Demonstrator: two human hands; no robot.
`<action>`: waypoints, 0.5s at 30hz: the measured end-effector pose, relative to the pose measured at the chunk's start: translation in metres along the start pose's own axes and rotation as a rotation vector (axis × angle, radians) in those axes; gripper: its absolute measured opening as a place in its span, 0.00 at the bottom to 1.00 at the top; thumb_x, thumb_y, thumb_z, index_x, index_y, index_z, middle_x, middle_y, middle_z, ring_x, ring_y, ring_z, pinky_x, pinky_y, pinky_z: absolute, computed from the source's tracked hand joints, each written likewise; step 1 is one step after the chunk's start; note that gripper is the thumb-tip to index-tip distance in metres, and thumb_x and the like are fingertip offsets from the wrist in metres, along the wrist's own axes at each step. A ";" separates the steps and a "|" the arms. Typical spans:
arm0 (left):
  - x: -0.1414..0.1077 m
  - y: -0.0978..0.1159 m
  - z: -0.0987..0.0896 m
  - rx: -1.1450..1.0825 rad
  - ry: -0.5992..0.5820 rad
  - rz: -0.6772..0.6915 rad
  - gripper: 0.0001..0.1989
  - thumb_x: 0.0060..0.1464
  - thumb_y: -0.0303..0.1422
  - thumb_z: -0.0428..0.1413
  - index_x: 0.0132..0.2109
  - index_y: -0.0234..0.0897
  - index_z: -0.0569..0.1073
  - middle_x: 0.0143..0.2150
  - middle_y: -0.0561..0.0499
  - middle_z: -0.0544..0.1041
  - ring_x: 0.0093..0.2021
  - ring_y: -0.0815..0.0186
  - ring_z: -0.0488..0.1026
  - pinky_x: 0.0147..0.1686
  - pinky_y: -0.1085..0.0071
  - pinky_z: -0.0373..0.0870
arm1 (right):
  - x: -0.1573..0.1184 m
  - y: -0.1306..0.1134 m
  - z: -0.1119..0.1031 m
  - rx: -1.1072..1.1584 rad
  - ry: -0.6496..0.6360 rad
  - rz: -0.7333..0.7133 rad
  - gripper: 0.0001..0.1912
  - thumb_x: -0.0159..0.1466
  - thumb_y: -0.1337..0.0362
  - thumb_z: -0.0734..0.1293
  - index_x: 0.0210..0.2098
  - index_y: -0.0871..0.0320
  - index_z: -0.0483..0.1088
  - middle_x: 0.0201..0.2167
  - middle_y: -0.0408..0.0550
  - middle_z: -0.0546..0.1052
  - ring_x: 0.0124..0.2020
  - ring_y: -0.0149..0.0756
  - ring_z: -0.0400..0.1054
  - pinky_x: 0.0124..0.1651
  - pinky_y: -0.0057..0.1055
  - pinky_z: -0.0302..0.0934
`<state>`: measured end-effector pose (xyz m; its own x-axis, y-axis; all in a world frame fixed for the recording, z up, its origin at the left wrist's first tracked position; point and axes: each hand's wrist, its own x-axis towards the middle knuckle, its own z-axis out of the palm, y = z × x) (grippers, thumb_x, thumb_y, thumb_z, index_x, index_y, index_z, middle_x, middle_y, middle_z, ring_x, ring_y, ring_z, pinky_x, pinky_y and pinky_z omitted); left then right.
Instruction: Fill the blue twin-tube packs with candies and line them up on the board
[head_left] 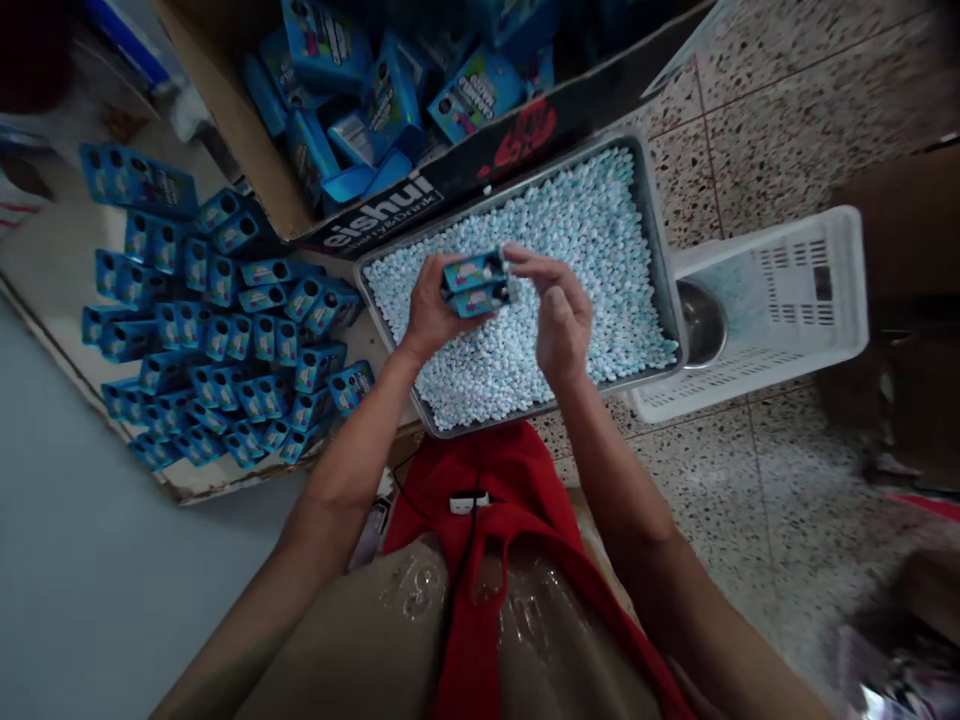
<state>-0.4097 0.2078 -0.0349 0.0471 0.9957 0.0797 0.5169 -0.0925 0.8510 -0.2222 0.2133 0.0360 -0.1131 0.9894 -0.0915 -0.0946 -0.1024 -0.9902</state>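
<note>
Two small blue boxes (pixel 474 284), one beside the other, are gripped in my left hand (pixel 433 312) above a metal tray (pixel 667 270) of pale blue and white pellets. Their right ends face my right hand (pixel 556 315), whose raised fingers reach to the box ends. Its thumb and fingers look apart, with no object visible in the palm. Whether the fingertips touch the boxes is hard to tell.
At left, many blue boxes (pixel 217 335) stand in rows on a pale tabletop (pixel 45 240). A cardboard carton (pixel 247 130) of blue boxes lies beyond the tray. Right of it are a white plastic basket (pixel 847 290) and a metal bowl (pixel 701 322).
</note>
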 end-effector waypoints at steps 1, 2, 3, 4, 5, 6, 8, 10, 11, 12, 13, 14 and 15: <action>0.003 -0.005 -0.001 -0.011 0.028 0.004 0.43 0.44 0.59 0.73 0.59 0.40 0.71 0.54 0.47 0.77 0.57 0.54 0.77 0.57 0.53 0.75 | -0.013 0.005 -0.009 -0.099 0.004 -0.034 0.23 0.72 0.40 0.60 0.48 0.47 0.78 0.55 0.48 0.79 0.68 0.50 0.69 0.71 0.56 0.62; 0.005 -0.010 -0.003 -0.016 0.062 -0.003 0.44 0.43 0.59 0.74 0.60 0.41 0.70 0.55 0.46 0.77 0.57 0.52 0.77 0.58 0.52 0.75 | -0.029 0.013 -0.016 -0.224 -0.010 -0.071 0.20 0.72 0.43 0.63 0.52 0.47 0.76 0.59 0.49 0.78 0.69 0.51 0.67 0.72 0.58 0.61; 0.007 -0.015 -0.005 -0.014 0.097 -0.019 0.45 0.42 0.59 0.74 0.60 0.42 0.69 0.56 0.46 0.77 0.58 0.51 0.77 0.58 0.52 0.76 | -0.048 0.022 -0.022 -0.368 -0.051 -0.114 0.18 0.71 0.47 0.66 0.54 0.47 0.75 0.62 0.50 0.77 0.70 0.52 0.66 0.73 0.60 0.60; 0.008 -0.020 -0.007 -0.005 0.122 -0.038 0.45 0.41 0.58 0.75 0.60 0.44 0.68 0.56 0.46 0.77 0.59 0.51 0.77 0.59 0.51 0.76 | -0.070 0.033 -0.025 -0.522 -0.112 -0.168 0.17 0.70 0.51 0.69 0.55 0.49 0.74 0.63 0.52 0.77 0.70 0.53 0.66 0.73 0.61 0.59; 0.008 -0.024 -0.010 0.010 0.134 -0.050 0.45 0.41 0.58 0.75 0.59 0.45 0.68 0.57 0.46 0.77 0.59 0.50 0.77 0.59 0.51 0.76 | -0.092 0.045 -0.024 -0.663 -0.193 -0.223 0.14 0.70 0.56 0.70 0.54 0.49 0.75 0.64 0.53 0.77 0.70 0.54 0.66 0.73 0.62 0.60; 0.008 -0.027 -0.013 0.025 0.134 -0.053 0.44 0.41 0.57 0.75 0.59 0.46 0.67 0.57 0.46 0.77 0.59 0.50 0.77 0.59 0.51 0.77 | -0.113 0.058 -0.019 -0.768 -0.295 -0.279 0.12 0.70 0.60 0.69 0.52 0.50 0.76 0.64 0.53 0.77 0.71 0.53 0.66 0.73 0.61 0.61; 0.004 -0.030 -0.020 0.046 0.116 -0.036 0.45 0.40 0.57 0.76 0.59 0.48 0.67 0.57 0.45 0.77 0.58 0.50 0.77 0.59 0.51 0.77 | -0.146 0.084 0.001 -0.887 -0.495 -0.346 0.13 0.70 0.66 0.68 0.53 0.50 0.76 0.67 0.53 0.76 0.74 0.54 0.63 0.75 0.62 0.57; -0.002 -0.030 -0.029 0.057 0.100 -0.011 0.47 0.39 0.57 0.76 0.60 0.47 0.67 0.57 0.45 0.76 0.57 0.49 0.78 0.58 0.51 0.78 | -0.160 0.105 0.026 -0.941 -0.671 -0.356 0.17 0.70 0.68 0.67 0.58 0.51 0.74 0.72 0.54 0.72 0.77 0.55 0.59 0.78 0.64 0.53; -0.004 -0.030 -0.035 0.062 0.100 -0.004 0.47 0.39 0.58 0.76 0.61 0.47 0.67 0.57 0.44 0.76 0.57 0.49 0.78 0.58 0.51 0.78 | -0.159 0.113 0.037 -0.957 -0.736 -0.353 0.19 0.71 0.67 0.67 0.61 0.51 0.73 0.74 0.55 0.69 0.78 0.56 0.56 0.78 0.66 0.50; -0.006 -0.031 -0.040 0.068 0.106 -0.002 0.48 0.39 0.58 0.76 0.61 0.47 0.66 0.56 0.44 0.76 0.57 0.49 0.78 0.58 0.51 0.78 | -0.154 0.120 0.045 -0.971 -0.786 -0.351 0.21 0.71 0.67 0.67 0.63 0.52 0.72 0.75 0.56 0.66 0.79 0.58 0.54 0.78 0.68 0.48; -0.008 -0.032 -0.046 0.076 0.118 -0.005 0.48 0.39 0.58 0.75 0.61 0.46 0.66 0.56 0.44 0.76 0.56 0.50 0.77 0.58 0.51 0.77 | -0.146 0.124 0.050 -0.984 -0.820 -0.355 0.22 0.71 0.66 0.67 0.64 0.52 0.71 0.76 0.57 0.64 0.80 0.59 0.53 0.78 0.69 0.47; -0.009 -0.034 -0.052 0.083 0.132 -0.009 0.48 0.40 0.59 0.75 0.61 0.46 0.66 0.56 0.45 0.76 0.56 0.50 0.77 0.58 0.51 0.77 | -0.136 0.127 0.050 -0.998 -0.840 -0.359 0.23 0.71 0.66 0.68 0.64 0.52 0.70 0.77 0.57 0.63 0.80 0.60 0.51 0.78 0.71 0.45; -0.010 -0.036 -0.056 0.086 0.143 -0.012 0.47 0.40 0.59 0.75 0.61 0.46 0.66 0.56 0.45 0.76 0.55 0.51 0.77 0.57 0.52 0.77 | -0.125 0.127 0.047 -1.015 -0.845 -0.359 0.24 0.70 0.65 0.69 0.64 0.51 0.70 0.78 0.56 0.61 0.81 0.62 0.50 0.78 0.73 0.43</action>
<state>-0.4768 0.2012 -0.0367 -0.0780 0.9859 0.1483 0.5886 -0.0745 0.8050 -0.2661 0.0716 -0.0738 -0.8345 0.5441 -0.0864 0.4724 0.6259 -0.6206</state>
